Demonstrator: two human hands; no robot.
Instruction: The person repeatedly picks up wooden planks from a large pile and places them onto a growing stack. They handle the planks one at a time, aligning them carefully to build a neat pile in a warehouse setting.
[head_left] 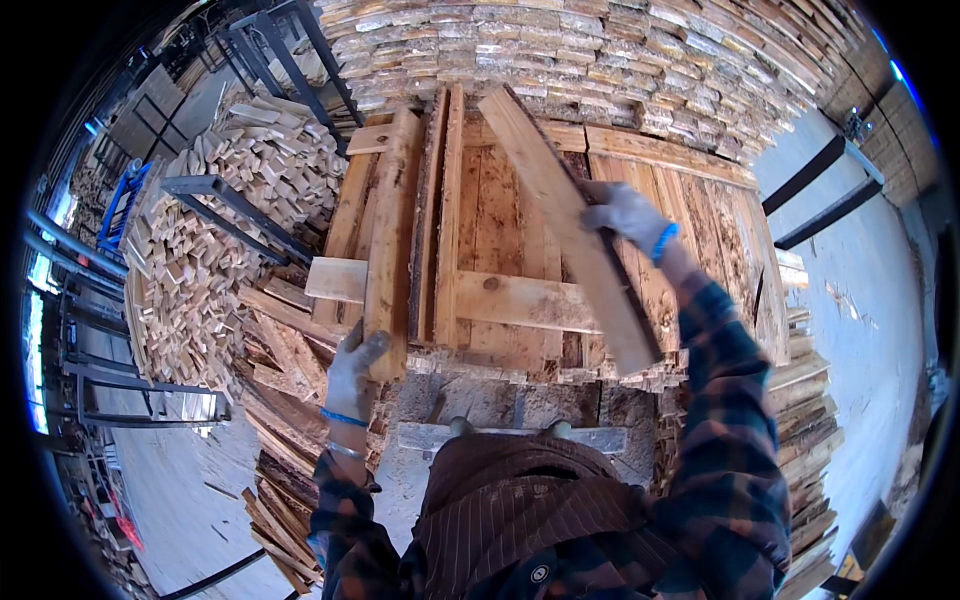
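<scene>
Both my hands wear pale work gloves with blue bands at the wrists. My left hand (pixel 354 368) is closed on the near left edge of a long wooden board (pixel 394 230) that points away from me. My right hand (pixel 628 216) grips the right edge of a second wooden board (pixel 565 210), which slants from far left to near right and has dark bark along that edge. Between them, narrow boards (pixel 450 200) lie lengthwise on the stack. A short crosswise plank (pixel 525 302) rests beneath the slanted board. The fingers under the boards are partly hidden.
A wall of stacked boards (pixel 560 50) rises behind the stack of planks (pixel 690 220). Short wood offcuts (pixel 230 190) are heaped at left beside a dark metal frame (pixel 235 205). Another metal post frame (pixel 825 190) stands right. Loose slats (pixel 290 360) lie near my left arm.
</scene>
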